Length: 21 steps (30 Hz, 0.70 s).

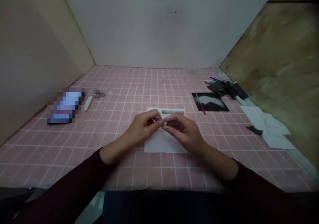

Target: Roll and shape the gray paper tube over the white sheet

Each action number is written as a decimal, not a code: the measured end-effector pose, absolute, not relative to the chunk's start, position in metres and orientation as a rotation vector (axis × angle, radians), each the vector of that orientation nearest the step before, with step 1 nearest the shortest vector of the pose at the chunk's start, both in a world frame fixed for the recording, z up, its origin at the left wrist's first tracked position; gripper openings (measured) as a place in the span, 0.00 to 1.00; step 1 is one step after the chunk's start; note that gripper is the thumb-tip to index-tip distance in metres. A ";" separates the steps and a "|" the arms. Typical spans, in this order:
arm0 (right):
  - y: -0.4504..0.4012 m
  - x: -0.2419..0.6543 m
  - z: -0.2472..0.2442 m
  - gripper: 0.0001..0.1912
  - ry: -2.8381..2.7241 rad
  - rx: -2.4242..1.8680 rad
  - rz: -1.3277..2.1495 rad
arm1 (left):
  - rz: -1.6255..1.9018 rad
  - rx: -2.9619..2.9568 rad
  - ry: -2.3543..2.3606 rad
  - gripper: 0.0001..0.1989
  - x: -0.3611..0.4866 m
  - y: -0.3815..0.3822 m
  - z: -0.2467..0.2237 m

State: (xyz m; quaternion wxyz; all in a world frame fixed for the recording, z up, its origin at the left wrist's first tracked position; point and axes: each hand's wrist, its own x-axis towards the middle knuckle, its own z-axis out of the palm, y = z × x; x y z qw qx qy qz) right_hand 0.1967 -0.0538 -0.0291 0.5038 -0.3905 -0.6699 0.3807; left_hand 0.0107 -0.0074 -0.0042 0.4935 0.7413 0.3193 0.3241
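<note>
small pale piece (pixel 164 123): held at the centre of the frame, over the white sheet, where it can be met by both hands; its full shape is hidden by the fingertips.
right grip (pixel 184 131): drawn to a narrow pinch, with the piece caught between thumb and fingers, apparently so that it is steadied.
left grip (pixel 142 126): curled, the thumb tip brought to the piece, a gap left below the forefinger; whether any hold is taken cannot be told.
white sheet (pixel 159 146): laid flat beneath the hands, presumably so that the counter (pixel 124 91) is protected.
grey stick (pixel 171 111): rested along the sheet's upper part, beyond the fingertips, seemingly within reach yet out of their way.
red-handled tool (pixel 203 110): laid over the black sheet (pixel 220 107), right of centre, its red end pointed down the frame, which would suit the right hand.
dark scraps (pixel 230 88) and white tissue (pixel 264 119): kept at the right of the frame, apparently as side materials.
blurred device (pixel 66 105): set at the left, its bright face turned up, perhaps for viewing.
</note>
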 end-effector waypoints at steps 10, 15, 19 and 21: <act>-0.057 0.198 -0.030 0.08 -1.660 -0.989 0.861 | 0.726 1.635 0.810 0.11 0.010 -0.004 -0.006; -0.054 0.200 -0.032 0.09 -1.636 -0.979 0.881 | 0.798 1.831 0.835 0.10 0.012 -0.007 -0.006; -0.055 0.199 -0.033 0.09 -1.639 -0.961 0.884 | 0.773 1.710 0.780 0.11 0.011 -0.007 -0.005; -0.056 0.198 -0.032 0.08 -1.672 -0.963 0.841 | 0.734 1.559 0.760 0.11 0.009 -0.005 -0.004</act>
